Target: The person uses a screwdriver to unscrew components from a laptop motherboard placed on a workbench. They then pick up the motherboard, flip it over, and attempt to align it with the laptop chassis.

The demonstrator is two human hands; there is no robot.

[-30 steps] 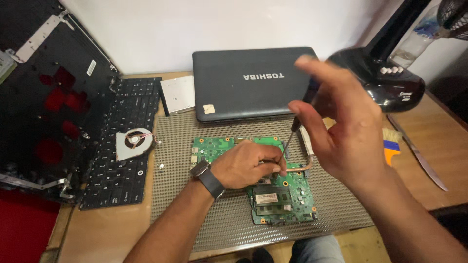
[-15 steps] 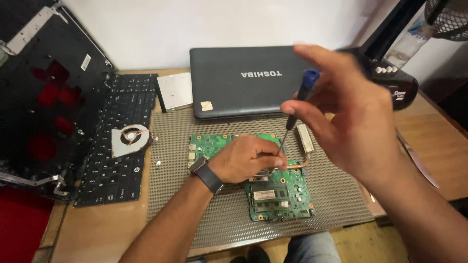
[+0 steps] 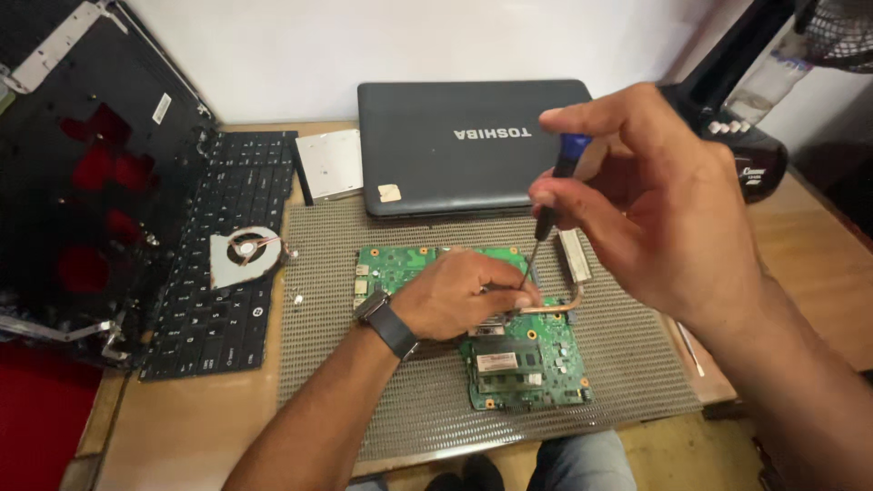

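Observation:
A green laptop motherboard (image 3: 523,359) lies on a grey ribbed mat (image 3: 364,400). My left hand (image 3: 459,293), with a dark watch on the wrist, rests flat on the board's middle and presses it down. My right hand (image 3: 655,205) holds a small screwdriver (image 3: 546,218) with a blue and black handle upright by the fingertips. Its tip meets the board beside a copper heat pipe (image 3: 550,307) that runs to a finned heat sink (image 3: 575,253).
A closed dark laptop (image 3: 455,150) lies behind the mat. Left of the mat sit a loose black keyboard (image 3: 227,309), a small cooling fan (image 3: 244,255) on it, and an optical drive (image 3: 329,164). An open black laptop shell (image 3: 82,182) stands far left. A black lamp base (image 3: 755,155) is at right.
My right hand has turned the screwdriver more upright and shifted its grip on the handle. My left hand stays on the board. The camera view has shifted slightly.

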